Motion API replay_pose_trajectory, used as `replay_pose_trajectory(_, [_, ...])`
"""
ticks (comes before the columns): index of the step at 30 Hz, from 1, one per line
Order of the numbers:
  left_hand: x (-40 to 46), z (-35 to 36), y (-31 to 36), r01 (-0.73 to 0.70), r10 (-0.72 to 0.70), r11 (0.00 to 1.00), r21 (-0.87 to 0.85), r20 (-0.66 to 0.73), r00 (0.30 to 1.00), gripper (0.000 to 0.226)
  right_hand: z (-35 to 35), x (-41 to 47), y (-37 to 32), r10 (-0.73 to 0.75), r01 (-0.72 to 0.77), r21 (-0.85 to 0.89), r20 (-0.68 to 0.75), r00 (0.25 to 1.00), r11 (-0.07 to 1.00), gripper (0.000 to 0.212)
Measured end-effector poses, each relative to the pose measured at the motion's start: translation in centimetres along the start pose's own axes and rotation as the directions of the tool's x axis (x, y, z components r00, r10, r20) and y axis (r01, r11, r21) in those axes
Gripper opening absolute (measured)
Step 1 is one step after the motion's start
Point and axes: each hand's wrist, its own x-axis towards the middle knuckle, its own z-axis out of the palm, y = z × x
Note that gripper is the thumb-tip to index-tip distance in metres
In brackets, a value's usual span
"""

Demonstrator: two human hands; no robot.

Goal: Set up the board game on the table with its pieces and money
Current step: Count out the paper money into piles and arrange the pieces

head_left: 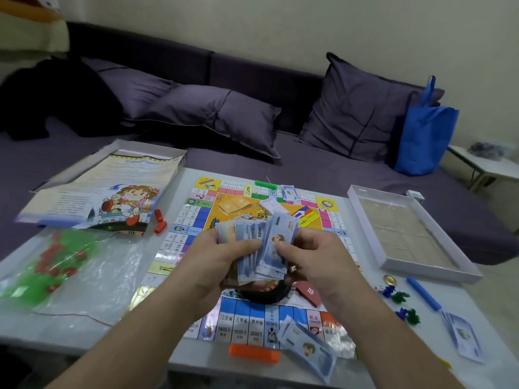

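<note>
**Desk editor:** What does the head view show?

**Photographer:** A colourful square game board [252, 248] lies flat on the white desk [174, 369], a purple sofa behind it. Above the board's centre, the left hand [222, 259] grips a fanned stack of blue paper play money [255, 242], thumb across the front. The right hand [314, 256] pinches the nearest note at its right edge.

**Desk editor:** And the rest of the game?

**Photographer:** A smaller pile of blue notes [309, 349] sits at the board's near edge beside an orange plastic bar [254, 352]. More notes [463, 339] lie at the near right, close to small blue and green tokens [398, 297]. A clear plastic bag of red and green pieces [53, 265] rests on the left, an open white box tray [407, 234] on the right.

**Desk editor:** What could go wrong?

**Photographer:** The fan looks loose; peeling one note could drag its neighbours, and slipped notes would likely scatter over the board. Thin notes sticking together may also spoil the count.
</note>
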Motion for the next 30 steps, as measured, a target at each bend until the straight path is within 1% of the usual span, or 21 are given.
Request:
replay_pose_trajectory(2, [0.0, -0.4, 0.1, 0.007, -0.007, 1.000, 0.001, -0.020, 1.000, 0.034, 0.3, 0.1, 0.0, -0.001, 0.001, -0.011, -0.021, 1.000, 1.000, 0.010])
replay_pose_trajectory(4, [0.0, -0.9, 0.2, 0.001, 0.000, 1.000, 0.013, -0.069, 0.998, 0.033, 0.6, 0.3, 0.2, 0.003, -0.003, -0.004, -0.042, 0.999, 1.000, 0.010])
replay_pose_trajectory(6, [-0.1, -1.7, 0.4, -0.016, 0.022, 0.999, 0.040, -0.152, 0.988, 0.028, 1.1, 0.6, 0.5, 0.001, -0.002, -0.028, -0.058, 0.998, 1.000, 0.009])
replay_pose_trajectory(8, [-0.2, -3.0, 1.0, -0.036, 0.050, 0.997, 0.061, -0.244, 0.969, 0.021, 2.1, 1.2, 0.6, -0.019, 0.011, -0.102, -0.077, 0.997, 0.995, 0.007])
replay_pose_trajectory(9, [-0.3, -3.7, 1.5, -0.043, 0.059, 0.997, 0.059, -0.296, 0.953, 0.021, 2.9, 1.6, 0.6, -0.025, 0.013, -0.146, -0.081, 0.996, 0.989, 0.005])
replay_pose_trajectory(12, [-0.1, -6.7, 3.4, -0.070, 0.066, 0.998, 0.005, -0.413, 0.908, 0.025, 6.5, 3.1, 0.7, -0.029, 0.022, -0.226, -0.030, 0.999, 0.974, 0.003])
replay_pose_trajectory(14, [0.1, -8.7, 4.8, -0.101, 0.077, 0.994, -0.027, -0.466, 0.881, 0.020, 9.6, 4.5, 1.0, -0.024, 0.031, -0.274, 0.028, 0.999, 0.961, 0.004])
replay_pose_trajectory(17, [0.3, -11.2, 6.5, -0.145, 0.089, 0.987, -0.066, -0.530, 0.844, 0.017, 14.4, 7.2, 2.0, 0.000, 0.035, -0.377, 0.092, 0.996, 0.925, 0.012])
replay_pose_trajectory(19, [0.4, -12.5, 7.3, -0.169, 0.091, 0.981, -0.092, -0.553, 0.828, 0.022, 17.3, 8.9, 2.5, 0.015, 0.037, -0.452, 0.111, 0.994, 0.891, 0.027])
replay_pose_trajectory(20, [0.4, -13.1, 7.6, -0.176, 0.094, 0.980, -0.095, -0.559, 0.824, 0.025, 18.6, 9.6, 2.8, 0.013, 0.044, -0.491, 0.113, 0.994, 0.870, 0.031])
replay_pose_trajectory(22, [0.5, -13.8, 7.9, -0.188, 0.105, 0.978, -0.092, -0.557, 0.823, 0.026, 20.9, 10.7, 2.9, 0.003, 0.056, -0.534, 0.109, 0.994, 0.844, 0.029])
replay_pose_trajectory(24, [0.8, -14.2, 8.1, -0.197, 0.110, 0.975, -0.104, -0.548, 0.829, 0.023, 22.8, 11.5, 3.3, -0.008, 0.076, -0.588, 0.117, 0.993, 0.805, 0.024])
replay_pose_trajectory(27, [1.2, -14.4, 8.3, -0.216, 0.115, 0.967, -0.134, -0.528, 0.842, 0.025, 24.5, 11.6, 3.7, -0.026, 0.108, -0.696, 0.127, 0.991, 0.709, 0.012])
replay_pose_trajectory(28, [1.4, -14.4, 8.3, -0.220, 0.117, 0.965, -0.140, -0.520, 0.846, 0.026, 24.8, 11.4, 3.7, -0.038, 0.121, -0.739, 0.129, 0.991, 0.663, 0.015])
replay_pose_trajectory(29, [1.4, -14.3, 8.3, -0.224, 0.122, 0.964, -0.142, -0.513, 0.850, 0.026, 25.0, 11.3, 3.7, -0.062, 0.135, -0.774, 0.124, 0.990, 0.619, 0.025])
replay_pose_trajectory(30, [1.4, -14.1, 8.3, -0.227, 0.125, 0.963, -0.144, -0.505, 0.854, 0.024, 25.0, 11.1, 3.9, -0.092, 0.148, -0.785, 0.116, 0.989, 0.602, 0.035])
